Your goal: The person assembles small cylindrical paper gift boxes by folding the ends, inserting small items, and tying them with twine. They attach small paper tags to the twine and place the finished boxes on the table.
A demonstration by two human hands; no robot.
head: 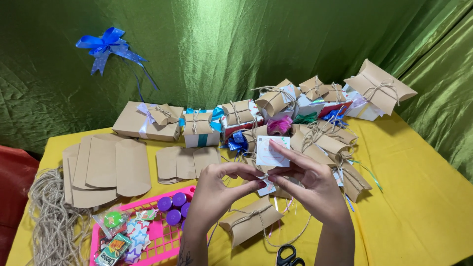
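My left hand (217, 189) and my right hand (308, 184) meet at the fingertips above the yellow table (409, 197). Between them they pinch a white paper tag (272, 150) and a thin strand of jute twine. Below the hands lies a brown pillow box (250, 220) tied with twine, its loose string trailing to the right. Both hands have their fingers closed on the tag and string.
A heap of tied brown pillow boxes (315, 113) fills the back. Flat unfolded boxes (106, 165) lie at left beside a twine bundle (51, 216). A pink basket (157, 231) holds purple caps and stickers. Black scissors (288, 256) sit at the front edge. A blue bow (106, 47) hangs on the green cloth.
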